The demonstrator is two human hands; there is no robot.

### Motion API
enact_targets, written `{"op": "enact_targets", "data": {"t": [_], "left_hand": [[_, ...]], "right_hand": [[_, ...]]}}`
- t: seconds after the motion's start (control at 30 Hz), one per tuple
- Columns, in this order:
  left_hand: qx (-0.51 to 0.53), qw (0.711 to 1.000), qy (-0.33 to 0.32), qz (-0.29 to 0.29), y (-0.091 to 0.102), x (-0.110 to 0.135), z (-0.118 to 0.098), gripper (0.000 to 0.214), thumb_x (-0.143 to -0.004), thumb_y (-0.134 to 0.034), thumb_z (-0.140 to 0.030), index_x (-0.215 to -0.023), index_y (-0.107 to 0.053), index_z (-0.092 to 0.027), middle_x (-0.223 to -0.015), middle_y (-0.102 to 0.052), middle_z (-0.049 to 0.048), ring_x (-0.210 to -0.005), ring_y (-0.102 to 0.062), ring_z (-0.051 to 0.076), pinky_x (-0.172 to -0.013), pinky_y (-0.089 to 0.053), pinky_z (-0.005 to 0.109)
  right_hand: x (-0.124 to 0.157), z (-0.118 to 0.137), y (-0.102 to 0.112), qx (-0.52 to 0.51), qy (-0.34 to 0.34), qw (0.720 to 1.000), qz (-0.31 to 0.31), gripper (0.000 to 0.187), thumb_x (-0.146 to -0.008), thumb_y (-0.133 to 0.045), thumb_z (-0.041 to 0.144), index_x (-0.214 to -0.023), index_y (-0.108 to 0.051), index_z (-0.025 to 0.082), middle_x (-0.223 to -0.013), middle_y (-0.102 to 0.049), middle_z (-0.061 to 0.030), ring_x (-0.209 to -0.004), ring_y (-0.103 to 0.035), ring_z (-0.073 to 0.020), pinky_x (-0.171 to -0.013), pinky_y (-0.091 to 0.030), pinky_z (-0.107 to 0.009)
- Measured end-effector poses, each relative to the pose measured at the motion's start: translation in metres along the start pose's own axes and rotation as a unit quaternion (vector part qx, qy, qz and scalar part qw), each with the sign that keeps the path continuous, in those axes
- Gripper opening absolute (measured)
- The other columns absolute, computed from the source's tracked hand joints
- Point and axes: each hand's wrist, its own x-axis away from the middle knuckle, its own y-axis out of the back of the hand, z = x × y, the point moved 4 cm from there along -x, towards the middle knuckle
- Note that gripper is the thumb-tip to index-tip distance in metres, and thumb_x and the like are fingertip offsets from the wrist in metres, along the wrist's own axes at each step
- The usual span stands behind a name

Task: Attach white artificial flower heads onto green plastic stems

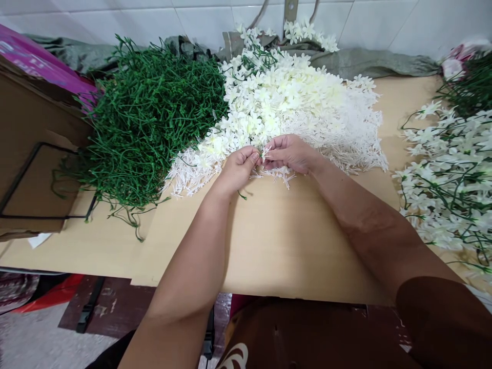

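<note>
My left hand (pixel 239 168) and my right hand (pixel 289 152) meet at the near edge of a big heap of white artificial flowers (pixel 292 102). The left fingers pinch a thin green plastic stem (pixel 242 195), whose end shows below the hand. The right fingers pinch a small white flower piece (pixel 266 151) right at the left fingertips. Both hands hover just above the wooden tabletop (pixel 277 241). A large pile of green plastic stems (pixel 149 118) lies to the left of the flower heap.
Finished stems with white flowers (pixel 446 174) lie at the right edge. A cardboard box (pixel 34 154) with a black wire frame stands at the left. Grey-green cloth (pixel 361 61) lies along the tiled wall behind.
</note>
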Motion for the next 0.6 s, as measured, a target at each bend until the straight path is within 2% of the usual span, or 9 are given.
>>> {"op": "enact_targets", "data": {"t": [0.27,0.4,0.6], "left_hand": [[-0.003,1.000,0.007,0.004,-0.0020,-0.0005,-0.0005,0.033,-0.083,-0.061,-0.041,-0.062,-0.050,-0.019,-0.054,-0.040,-0.0036,-0.054,-0.037,0.011,-0.053,-0.031,0.024],[0.001,1.000,0.009,0.005,-0.0044,-0.0001,0.0022,0.034,-0.082,-0.062,-0.040,-0.061,-0.048,-0.018,-0.053,-0.039,-0.0039,-0.053,-0.036,0.010,-0.052,-0.029,0.024],[0.012,1.000,0.010,0.006,-0.0070,0.0022,0.0027,0.040,-0.081,-0.063,-0.050,-0.062,-0.048,-0.018,-0.054,-0.040,-0.0037,-0.052,-0.034,0.009,-0.051,-0.027,0.024]], "right_hand": [[0.0011,-0.0014,-0.0011,0.010,0.003,1.000,-0.004,0.024,-0.062,-0.081,0.006,-0.058,-0.058,0.014,-0.057,-0.068,-0.0013,-0.059,-0.067,-0.0094,-0.068,-0.060,-0.022],[0.0000,-0.0038,-0.0010,0.009,0.010,1.000,-0.020,0.024,-0.062,-0.077,0.000,-0.056,-0.058,0.014,-0.052,-0.067,-0.0007,-0.054,-0.066,-0.0090,-0.061,-0.057,-0.018],[0.0016,-0.0027,-0.0029,0.037,0.015,0.999,-0.034,0.025,-0.061,-0.075,-0.002,-0.054,-0.057,0.014,-0.051,-0.067,-0.0006,-0.052,-0.065,-0.0095,-0.054,-0.052,-0.017]]}}
